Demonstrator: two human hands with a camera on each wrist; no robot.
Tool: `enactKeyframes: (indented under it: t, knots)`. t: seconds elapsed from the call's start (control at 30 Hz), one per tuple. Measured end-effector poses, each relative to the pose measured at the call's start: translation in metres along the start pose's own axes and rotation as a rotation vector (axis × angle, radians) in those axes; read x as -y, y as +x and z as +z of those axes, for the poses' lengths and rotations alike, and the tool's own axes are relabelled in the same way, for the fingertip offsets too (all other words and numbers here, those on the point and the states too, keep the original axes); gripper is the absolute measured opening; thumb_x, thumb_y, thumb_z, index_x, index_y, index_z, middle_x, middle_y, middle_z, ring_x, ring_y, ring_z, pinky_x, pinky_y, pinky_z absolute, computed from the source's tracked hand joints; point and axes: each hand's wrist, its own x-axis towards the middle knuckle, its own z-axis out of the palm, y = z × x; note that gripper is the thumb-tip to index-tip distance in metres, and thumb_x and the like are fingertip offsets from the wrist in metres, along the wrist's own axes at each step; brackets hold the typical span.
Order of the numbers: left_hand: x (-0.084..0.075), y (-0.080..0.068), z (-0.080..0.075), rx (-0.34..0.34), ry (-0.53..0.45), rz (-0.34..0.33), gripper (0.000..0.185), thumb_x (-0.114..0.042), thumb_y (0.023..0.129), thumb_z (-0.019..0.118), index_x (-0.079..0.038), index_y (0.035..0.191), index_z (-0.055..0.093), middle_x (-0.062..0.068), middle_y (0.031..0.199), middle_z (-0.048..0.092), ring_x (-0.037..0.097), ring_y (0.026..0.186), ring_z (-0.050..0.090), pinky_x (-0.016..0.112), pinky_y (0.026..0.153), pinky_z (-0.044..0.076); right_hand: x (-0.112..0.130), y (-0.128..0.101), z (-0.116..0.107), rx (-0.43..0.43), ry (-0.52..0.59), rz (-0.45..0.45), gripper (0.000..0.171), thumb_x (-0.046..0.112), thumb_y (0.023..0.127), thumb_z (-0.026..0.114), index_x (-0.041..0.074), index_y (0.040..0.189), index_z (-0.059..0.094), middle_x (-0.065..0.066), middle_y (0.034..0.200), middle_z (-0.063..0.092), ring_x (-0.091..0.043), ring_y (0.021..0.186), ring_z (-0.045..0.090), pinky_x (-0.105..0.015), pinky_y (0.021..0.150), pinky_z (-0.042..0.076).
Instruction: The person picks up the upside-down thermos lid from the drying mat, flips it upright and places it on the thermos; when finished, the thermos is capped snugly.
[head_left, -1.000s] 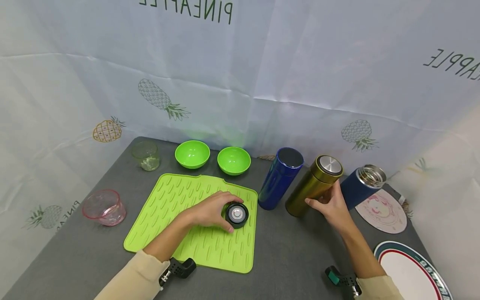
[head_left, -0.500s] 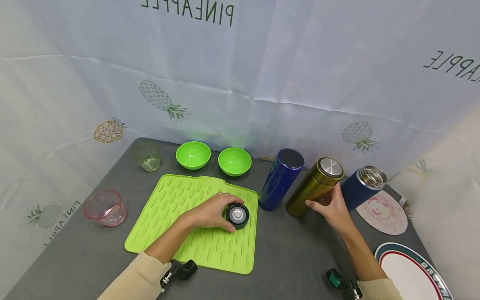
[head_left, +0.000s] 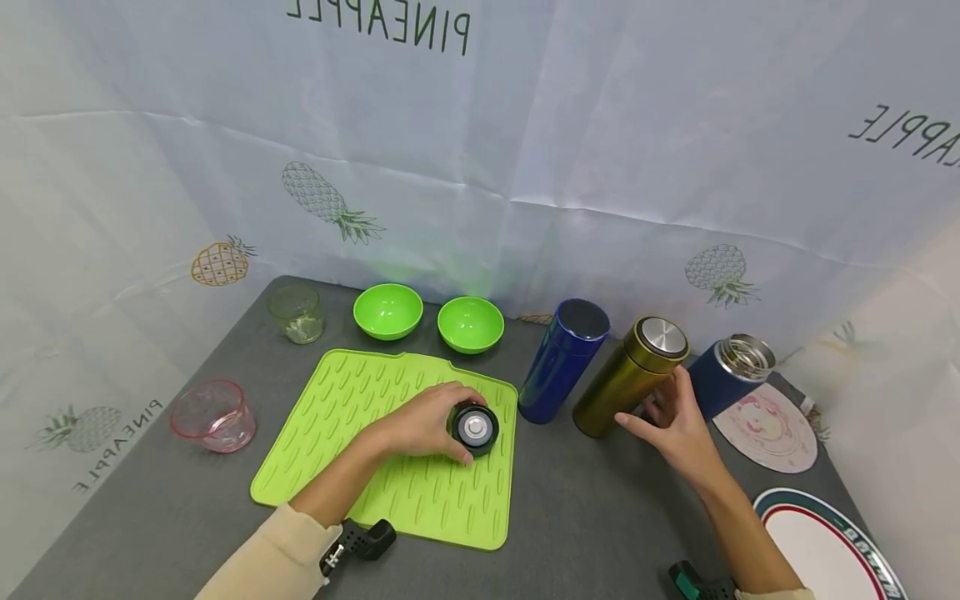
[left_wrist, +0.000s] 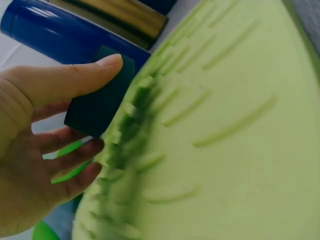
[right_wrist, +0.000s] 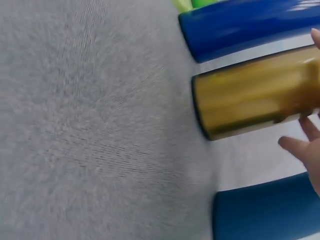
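My left hand (head_left: 431,421) grips a black bottle lid (head_left: 476,427) with a silvery centre, low over the lime-green ridged mat (head_left: 352,408). In the left wrist view, the thumb lies on one side of the lid (left_wrist: 97,102) and the fingers curl toward the other. My right hand (head_left: 678,425) is at a gold thermos (head_left: 618,387) with a steel-topped lid, its fingers spread loosely about the thermos's right side. In the right wrist view, a lower finger stands apart from the gold thermos (right_wrist: 255,95). A lidless navy thermos (head_left: 720,379) stands just right of that hand.
A shiny blue thermos (head_left: 558,362) stands left of the gold one. Two green bowls (head_left: 387,312) line the back edge. At left are a greenish glass (head_left: 296,312) and a pink glass (head_left: 213,417). A pink-patterned disc (head_left: 768,429) and a rimmed plate (head_left: 817,550) lie at right.
My right hand has loosened around the gold thermos and shifted slightly right, its wrist lower. My left hand stays on the lid. The head view has tilted slightly.
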Motion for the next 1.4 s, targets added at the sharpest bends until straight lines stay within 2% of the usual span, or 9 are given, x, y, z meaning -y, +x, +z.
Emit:
enactKeyframes:
  t: [0.1,0.2,0.33,0.4,0.57,0.8,0.9,1.1,1.4]
  knots:
    - [-0.009,-0.001,-0.007,-0.003,-0.043,0.008,0.073,-0.022,0.069,0.095,-0.014,0.133,0.061,0.002,0.131,0.063,0.023,0.122,0.059,0.045,0.105,0.049,0.016,-0.011,-0.003,-0.032,-0.102,0.018,0.105,-0.009,0.086,0.074,0.027,0.163,0.012,-0.008,0.163,0.031,0.014,0.137,0.038,-0.002,0.105,0.039]
    - [-0.022,-0.002,-0.018,-0.013,-0.095,0.046,0.071,-0.02,0.069,0.094,-0.015,0.133,0.061,0.002,0.128,0.062,0.02,0.112,0.059,0.041,0.096,0.054,0.032,-0.018,-0.005,-0.147,-0.107,-0.033,0.103,-0.015,0.082,0.074,0.02,0.163,0.019,-0.008,0.16,0.037,0.009,0.136,0.045,-0.004,0.106,0.041]
    - [-0.044,-0.002,-0.033,-0.068,-0.158,0.12,0.07,-0.016,0.069,0.094,-0.016,0.132,0.063,0.002,0.125,0.061,0.016,0.103,0.059,0.033,0.086,0.058,0.048,-0.021,-0.005,-0.329,0.089,-0.256,0.086,-0.031,0.074,0.068,-0.005,0.151,0.039,-0.01,0.144,0.057,-0.009,0.129,0.061,-0.014,0.104,0.05]
    - [-0.056,-0.002,-0.038,-0.104,-0.172,0.151,0.07,-0.015,0.069,0.093,-0.018,0.131,0.064,-0.001,0.125,0.061,0.015,0.103,0.059,0.03,0.084,0.058,0.053,-0.02,-0.004,-0.354,0.166,-0.378,0.076,-0.035,0.072,0.065,-0.016,0.142,0.044,-0.013,0.136,0.064,-0.016,0.121,0.067,-0.019,0.101,0.054]
    - [-0.076,0.0,-0.038,-0.171,-0.186,0.223,0.072,-0.016,0.069,0.093,-0.017,0.135,0.064,-0.003,0.121,0.061,0.014,0.102,0.061,0.032,0.084,0.059,0.061,-0.017,0.015,-0.235,0.196,-0.489,0.059,-0.036,0.072,0.064,-0.025,0.128,0.05,-0.016,0.126,0.069,-0.017,0.109,0.074,-0.022,0.094,0.058]
    - [-0.084,0.009,-0.017,-0.226,-0.187,0.263,0.072,-0.017,0.068,0.095,-0.015,0.134,0.066,-0.004,0.119,0.063,0.01,0.104,0.062,0.029,0.085,0.059,0.055,-0.017,0.055,0.016,0.039,-0.207,0.052,-0.018,0.087,0.066,-0.009,0.136,0.055,0.007,0.133,0.064,-0.007,0.107,0.073,-0.023,0.088,0.06]
    - [-0.083,0.012,-0.01,-0.23,-0.173,0.25,0.071,-0.019,0.069,0.094,-0.015,0.134,0.066,-0.004,0.119,0.064,0.011,0.105,0.062,0.027,0.084,0.058,0.046,-0.015,0.068,0.084,0.101,-0.213,0.049,-0.016,0.09,0.064,-0.01,0.137,0.054,0.007,0.137,0.06,-0.007,0.108,0.073,-0.023,0.088,0.06]
    - [-0.078,0.014,-0.002,-0.229,-0.154,0.232,0.07,-0.022,0.071,0.094,-0.015,0.135,0.066,-0.003,0.12,0.064,0.012,0.107,0.062,0.032,0.083,0.058,0.035,-0.01,0.081,0.119,0.164,-0.287,0.037,-0.016,0.09,0.063,-0.013,0.127,0.06,0.006,0.137,0.06,-0.007,0.111,0.07,-0.021,0.091,0.059]
    - [-0.075,0.012,-0.003,-0.216,-0.15,0.273,0.073,-0.02,0.073,0.093,-0.012,0.139,0.063,0.001,0.129,0.063,0.015,0.111,0.063,0.032,0.083,0.059,0.036,-0.009,0.084,0.122,0.23,-0.25,0.034,-0.018,0.087,0.067,-0.017,0.12,0.062,0.004,0.134,0.062,-0.008,0.11,0.071,-0.025,0.089,0.061]
